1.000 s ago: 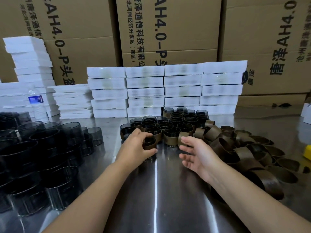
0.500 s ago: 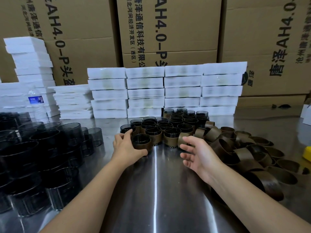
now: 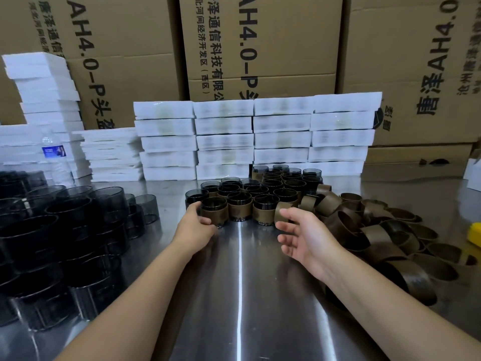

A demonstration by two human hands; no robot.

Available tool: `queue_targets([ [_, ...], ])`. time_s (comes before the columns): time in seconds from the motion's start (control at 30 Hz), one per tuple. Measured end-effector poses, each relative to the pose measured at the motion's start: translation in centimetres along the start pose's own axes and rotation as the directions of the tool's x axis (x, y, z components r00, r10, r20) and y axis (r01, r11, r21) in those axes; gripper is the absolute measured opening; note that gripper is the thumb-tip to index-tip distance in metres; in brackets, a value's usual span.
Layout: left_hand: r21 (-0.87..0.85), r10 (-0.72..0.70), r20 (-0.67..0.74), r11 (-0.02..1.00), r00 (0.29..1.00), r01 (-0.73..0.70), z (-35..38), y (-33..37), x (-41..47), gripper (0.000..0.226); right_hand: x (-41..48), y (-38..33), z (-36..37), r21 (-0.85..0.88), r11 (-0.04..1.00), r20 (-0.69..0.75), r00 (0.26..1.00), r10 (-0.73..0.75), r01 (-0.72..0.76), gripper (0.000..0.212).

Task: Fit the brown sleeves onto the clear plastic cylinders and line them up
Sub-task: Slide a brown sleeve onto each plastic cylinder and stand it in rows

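Note:
A sleeved cylinder (image 3: 215,211) stands at the front left corner of the block of finished sleeved cylinders (image 3: 263,192) on the steel table (image 3: 242,295). My left hand (image 3: 194,225) curls round its left side and holds it against the row. My right hand (image 3: 304,237) hovers just in front of the row with relaxed fingers, holding nothing, its fingertips close to a loose brown sleeve (image 3: 282,211). The heap of brown sleeves (image 3: 385,238) lies to the right. Bare smoky clear cylinders (image 3: 59,238) are piled at the left.
White foam trays (image 3: 255,139) are stacked behind the finished block, with more stacks at the far left. A water bottle (image 3: 56,157) stands behind the bare cylinders. Cardboard cartons (image 3: 260,48) wall off the back. A yellow object (image 3: 475,230) sits at the right edge.
My left hand has set the sleeved cylinder down and slid it forward and left into the front row. My right hand has stayed nearly still, open.

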State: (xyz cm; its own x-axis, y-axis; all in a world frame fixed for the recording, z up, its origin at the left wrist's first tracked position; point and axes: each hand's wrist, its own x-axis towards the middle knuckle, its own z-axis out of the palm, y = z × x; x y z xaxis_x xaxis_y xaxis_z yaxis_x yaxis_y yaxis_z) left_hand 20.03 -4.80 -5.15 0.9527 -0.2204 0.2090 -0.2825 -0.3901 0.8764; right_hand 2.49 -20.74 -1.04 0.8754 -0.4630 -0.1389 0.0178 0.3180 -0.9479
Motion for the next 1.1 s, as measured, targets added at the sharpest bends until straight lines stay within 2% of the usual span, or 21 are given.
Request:
queue_targets([
  [0.17, -0.073, 0.038, 0.255, 0.997, 0.966, -0.020, 0.8, -0.5, 0.3, 0.099, 0.0, 0.1, 0.0, -0.003, 1.000, 0.008, 1.000, 0.000, 0.000, 0.010],
  [0.27, 0.007, 0.058, 0.288, 0.998, 0.956, -0.063, 0.7, -0.2, 0.0, 0.093, 0.1, 0.1, -0.1, -0.005, 1.000, 0.018, 1.000, 0.000, 0.000, 0.011],
  [0.33, 0.216, 0.120, 0.171, 0.964, 0.978, -0.156, 0.0, 0.5, -0.7, 0.089, 0.1, 0.1, -0.1, -0.008, 1.000, 0.027, 1.000, 0.000, 0.000, 0.011],
  [0.4, 0.484, 0.245, 0.003, 0.848, 0.969, -0.216, -1.0, 1.7, -1.8, 0.083, 0.1, 0.1, 0.0, -0.016, 1.000, 0.038, 0.999, 0.001, -0.001, 0.012],
  [0.47, 0.669, 0.384, -0.151, 0.718, 0.911, -0.192, -2.1, 3.3, -2.9, 0.076, 0.1, 0.1, 0.0, -0.028, 1.000, 0.048, 0.999, 0.007, -0.005, 0.014],
  [0.53, 0.742, 0.444, -0.259, 0.660, 0.858, -0.117, -3.4, 4.8, -3.6, 0.073, 0.0, 0.1, 0.1, -0.034, 0.999, 0.061, 0.998, 0.016, -0.014, 0.013],
  [0.63, 0.804, 0.366, -0.347, 0.591, 0.864, 0.073, -5.4, 6.0, -3.8, 0.074, -0.3, 0.1, 0.2, -0.047, 0.998, 0.097, 0.995, 0.036, -0.032, 0.010],
  [0.73, 0.801, 0.167, -0.399, 0.542, 0.902, 0.254, -6.6, 6.0, -3.8, 0.071, -0.5, 0.1, 0.3, -0.064, 0.997, 0.117, 0.992, 0.046, -0.038, 0.012],
  [0.8, 0.797, 0.024, -0.396, 0.505, 0.918, 0.330, -7.0, 5.8, -3.7, 0.070, -0.5, 0.1, 0.4, -0.072, 0.997, 0.123, 0.991, 0.043, -0.034, 0.012],
  [0.87, 0.798, -0.060, -0.385, 0.479, 0.921, 0.365, -7.2, 5.5, -3.5, 0.068, -0.5, 0.0, 0.4, -0.070, 0.997, 0.129, 0.991, 0.036, -0.027, 0.012],
  [1.0, 0.758, -0.074, -0.412, 0.525, 0.908, 0.387, -7.6, 5.2, -3.0, 0.066, -0.5, 0.0, 0.4, -0.072, 0.997, 0.130, 0.991, 0.036, -0.027, 0.013],
  [1.1, 0.772, -0.018, -0.441, 0.501, 0.897, 0.390, -8.1, 4.8, -2.7, 0.066, -0.6, 0.1, 0.5, -0.078, 0.997, 0.131, 0.991, 0.039, -0.029, 0.019],
])
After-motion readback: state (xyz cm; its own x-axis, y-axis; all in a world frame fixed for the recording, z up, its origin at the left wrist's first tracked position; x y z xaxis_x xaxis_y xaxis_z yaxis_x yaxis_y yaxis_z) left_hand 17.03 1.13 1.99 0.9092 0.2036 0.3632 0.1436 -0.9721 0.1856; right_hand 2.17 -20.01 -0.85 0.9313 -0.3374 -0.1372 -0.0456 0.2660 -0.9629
